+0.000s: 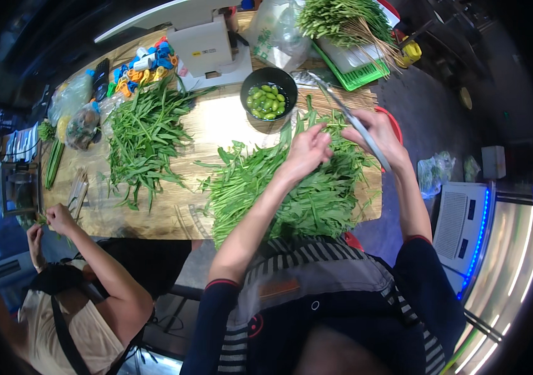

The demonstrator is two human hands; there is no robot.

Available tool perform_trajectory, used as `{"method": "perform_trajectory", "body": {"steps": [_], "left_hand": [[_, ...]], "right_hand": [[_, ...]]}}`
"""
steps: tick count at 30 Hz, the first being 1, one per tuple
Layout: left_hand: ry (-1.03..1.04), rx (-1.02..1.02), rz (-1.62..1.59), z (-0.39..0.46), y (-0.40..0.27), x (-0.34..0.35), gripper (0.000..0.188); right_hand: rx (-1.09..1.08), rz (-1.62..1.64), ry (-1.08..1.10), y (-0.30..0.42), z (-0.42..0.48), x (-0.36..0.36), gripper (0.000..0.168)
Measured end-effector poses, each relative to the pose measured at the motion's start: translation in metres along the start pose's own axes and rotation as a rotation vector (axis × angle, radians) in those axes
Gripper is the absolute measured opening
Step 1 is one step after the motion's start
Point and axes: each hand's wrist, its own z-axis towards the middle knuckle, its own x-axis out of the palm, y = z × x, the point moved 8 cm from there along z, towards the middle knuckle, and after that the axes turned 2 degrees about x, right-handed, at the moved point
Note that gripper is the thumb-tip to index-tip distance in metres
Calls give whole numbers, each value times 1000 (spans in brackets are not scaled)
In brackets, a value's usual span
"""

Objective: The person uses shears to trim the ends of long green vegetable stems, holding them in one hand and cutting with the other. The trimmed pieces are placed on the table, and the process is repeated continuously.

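Note:
A large heap of leafy green stems (313,206) lies on the wooden table (201,183) in front of me. My left hand (311,147) is raised over the heap with its fingers curled near a thin green stem; whether they pinch it is unclear. To its right, my right hand (376,136) grips a long metal tool (365,136), seemingly kitchen tongs or scissors, which points up and left. Thin wooden skewers (360,97) lie beyond my hands. A black bowl (247,105) of green olive-like fruits (266,101) stands beyond the heap.
A second leafy heap (147,136) lies left. Behind it are colourful plastic clips (142,70) and a white machine (205,51). A green basket (351,79) with skewered greens (346,21) stands at the back right. At the far left, a co-worker's hands (60,218) hold greens.

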Motion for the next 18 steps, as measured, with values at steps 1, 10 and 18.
{"method": "perform_trajectory", "body": {"steps": [1, 10, 18], "left_hand": [[-58, 106, 39, 3, -6, 5, 37], [-315, 161, 1037, -153, 28, -130, 14], [-309, -2, 1345, -177, 51, -145, 16]], "right_hand": [[47, -17, -46, -18, -15, -9, 37], [388, 321, -103, -125, -118, 33, 36], [68, 79, 6, -60, -85, 60, 38]]}}
